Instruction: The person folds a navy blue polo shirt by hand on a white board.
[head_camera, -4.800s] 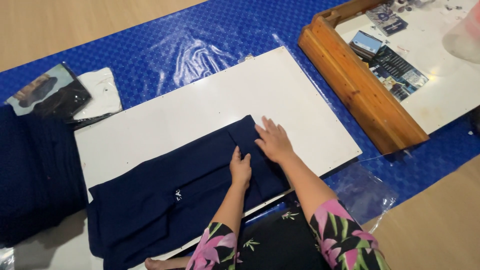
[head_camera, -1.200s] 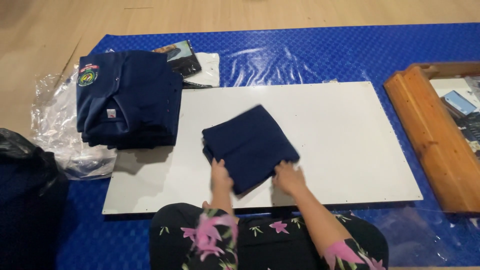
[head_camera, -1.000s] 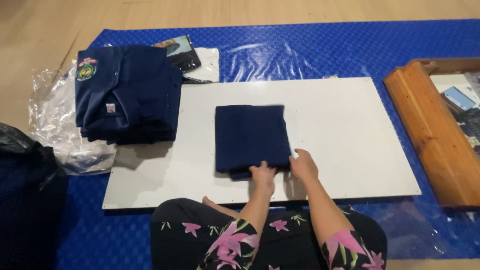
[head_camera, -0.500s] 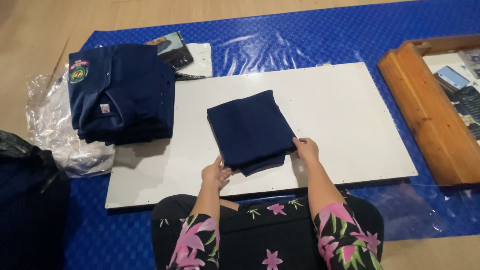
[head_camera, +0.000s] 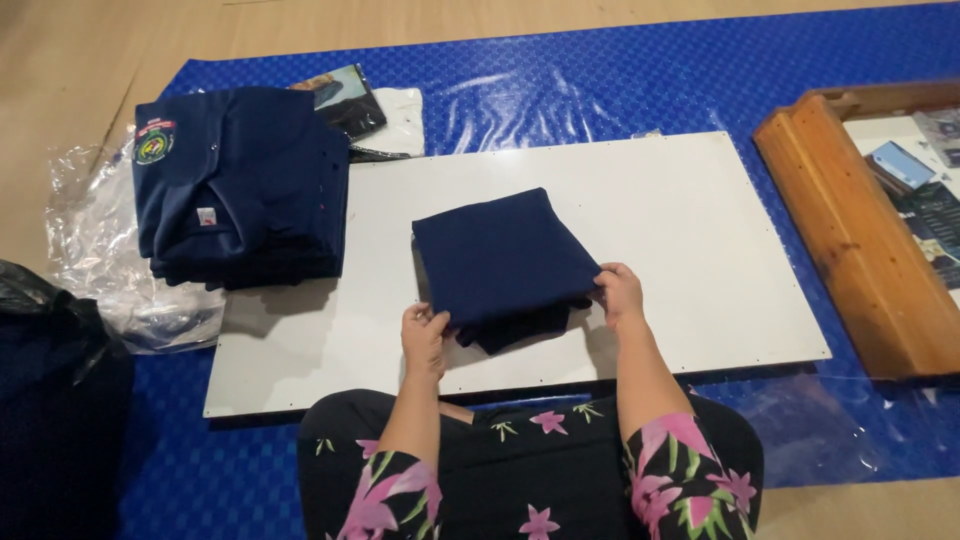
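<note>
A folded navy garment (head_camera: 503, 258) lies in a compact square on the white board (head_camera: 700, 220). My left hand (head_camera: 425, 335) grips its near left corner. My right hand (head_camera: 620, 293) grips its near right edge. The near edge of the fold is slightly lifted off the board between my hands. A stack of folded navy shirts (head_camera: 240, 185) with a coloured chest badge sits at the board's left end.
A blue plastic mat (head_camera: 600, 85) covers the wooden floor. A wooden tray (head_camera: 850, 230) with packets stands at the right. Clear plastic wrap (head_camera: 95, 250) lies under the stack. A dark bag (head_camera: 55, 400) sits at the near left. Packaged items (head_camera: 350, 100) lie behind the stack.
The long garment was folded down into a small square. My hands moved apart from its near edge to its two near corners, and the fold turned slightly.
</note>
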